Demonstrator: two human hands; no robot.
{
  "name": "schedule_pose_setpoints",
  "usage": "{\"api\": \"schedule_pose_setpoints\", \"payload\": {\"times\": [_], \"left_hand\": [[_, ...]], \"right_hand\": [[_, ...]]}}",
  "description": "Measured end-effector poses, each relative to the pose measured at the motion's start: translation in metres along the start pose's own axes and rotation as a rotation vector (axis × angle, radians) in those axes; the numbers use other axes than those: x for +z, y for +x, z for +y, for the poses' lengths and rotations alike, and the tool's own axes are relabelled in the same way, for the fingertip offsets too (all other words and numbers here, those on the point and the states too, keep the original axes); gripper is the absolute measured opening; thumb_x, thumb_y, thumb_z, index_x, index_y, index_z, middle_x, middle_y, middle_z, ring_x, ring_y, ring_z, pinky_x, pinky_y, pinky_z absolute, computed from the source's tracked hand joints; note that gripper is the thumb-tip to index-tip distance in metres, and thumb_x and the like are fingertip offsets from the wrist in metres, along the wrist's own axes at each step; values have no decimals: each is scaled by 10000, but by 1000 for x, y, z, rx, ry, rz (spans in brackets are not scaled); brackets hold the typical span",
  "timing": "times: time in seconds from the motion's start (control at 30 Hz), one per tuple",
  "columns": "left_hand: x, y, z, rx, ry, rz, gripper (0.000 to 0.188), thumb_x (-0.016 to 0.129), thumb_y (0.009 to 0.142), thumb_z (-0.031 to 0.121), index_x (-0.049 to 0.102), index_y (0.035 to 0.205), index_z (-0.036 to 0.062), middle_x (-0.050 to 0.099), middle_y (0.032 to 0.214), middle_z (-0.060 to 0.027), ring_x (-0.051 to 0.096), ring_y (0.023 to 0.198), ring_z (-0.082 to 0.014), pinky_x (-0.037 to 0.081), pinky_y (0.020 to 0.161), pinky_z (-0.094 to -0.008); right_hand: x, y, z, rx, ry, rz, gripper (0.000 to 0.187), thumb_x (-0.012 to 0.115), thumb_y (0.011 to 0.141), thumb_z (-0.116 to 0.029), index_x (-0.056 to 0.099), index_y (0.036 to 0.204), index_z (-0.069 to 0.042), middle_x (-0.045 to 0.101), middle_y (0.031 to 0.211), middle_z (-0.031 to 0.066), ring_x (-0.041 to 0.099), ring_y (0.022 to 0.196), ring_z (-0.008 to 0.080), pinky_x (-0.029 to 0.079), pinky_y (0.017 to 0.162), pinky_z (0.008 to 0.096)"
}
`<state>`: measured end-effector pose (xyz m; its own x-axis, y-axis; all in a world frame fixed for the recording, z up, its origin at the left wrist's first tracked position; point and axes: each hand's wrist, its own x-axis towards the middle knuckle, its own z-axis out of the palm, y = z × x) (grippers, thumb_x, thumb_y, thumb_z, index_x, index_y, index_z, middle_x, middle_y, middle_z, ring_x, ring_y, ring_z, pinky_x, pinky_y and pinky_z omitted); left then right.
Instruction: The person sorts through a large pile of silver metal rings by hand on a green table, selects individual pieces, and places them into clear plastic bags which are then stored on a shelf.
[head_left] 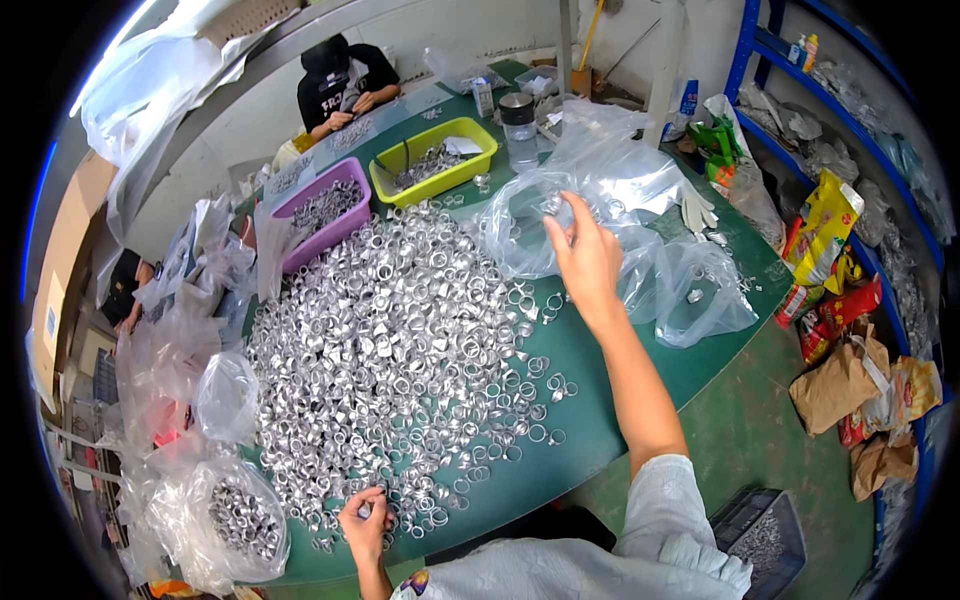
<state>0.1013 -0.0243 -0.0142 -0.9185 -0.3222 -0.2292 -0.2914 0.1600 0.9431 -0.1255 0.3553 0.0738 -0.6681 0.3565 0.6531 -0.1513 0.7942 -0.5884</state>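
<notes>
A broad heap of silver metal rings [380,340] spreads over the green table [545,455]. At the heap's near edge, my left hand [364,520] is closed, with a small silvery piece that looks like a ring between its fingers. My right hand [586,255] is above a clear plastic bag [520,235] that lies open at the right of the heap. Its thumb and index finger are apart with nothing gripped between them. A small shiny ring [552,204] shows just beyond those fingertips, over or inside the bag.
Purple [345,225] and yellow-green [455,165] bins of metal parts stand behind the heap. Beside them is a clear jar [519,130]. Bagged rings [245,520] sit at the left. A person [345,85] works across the table. Blue shelving [850,110] lines the right; a dark crate [765,540] is on the floor.
</notes>
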Motion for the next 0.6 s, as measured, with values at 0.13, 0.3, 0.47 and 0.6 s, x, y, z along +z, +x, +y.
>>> {"api": "schedule_pose_setpoints", "payload": {"times": [0.13, 0.3, 0.47, 0.6], "left_hand": [[-2, -2, 7, 51, 132, -14, 107, 602, 829, 61, 622, 868, -36, 570, 615, -28, 532, 504, -92, 415, 473, -221], [13, 1, 6, 160, 3, -77, 193, 503, 811, -80, 612, 965, -39, 539, 1058, -101, 586, 685, -109, 489, 622, -224], [48, 0, 26, 317, 271, -192, 266, 515, 770, -105, 629, 977, 18, 582, 973, -102, 582, 733, -154, 467, 649, -237], [78, 12, 31, 431, 380, -119, 217, 604, 767, -43, 617, 973, 23, 596, 905, -102, 581, 691, -211, 470, 606, -283]], "right_hand": [[14, -21, 5, 45, 171, -170, 196, 576, 840, -205, 648, 872, -26, 612, 663, 173, 605, 618, 341, 459, 555, 397], [-34, -86, -14, 358, 420, -802, 178, 482, 886, -77, 638, 907, 8, 465, 531, 65, 437, 474, 101, 380, 471, 282], [-56, -161, -1, 109, 201, -746, 158, 528, 823, 59, 625, 942, 21, 557, 716, 109, 509, 594, 171, 417, 561, 257], [-48, -185, -23, 24, 222, -635, 162, 567, 794, 58, 630, 931, -3, 583, 812, 109, 545, 629, 233, 441, 579, 289]]}}
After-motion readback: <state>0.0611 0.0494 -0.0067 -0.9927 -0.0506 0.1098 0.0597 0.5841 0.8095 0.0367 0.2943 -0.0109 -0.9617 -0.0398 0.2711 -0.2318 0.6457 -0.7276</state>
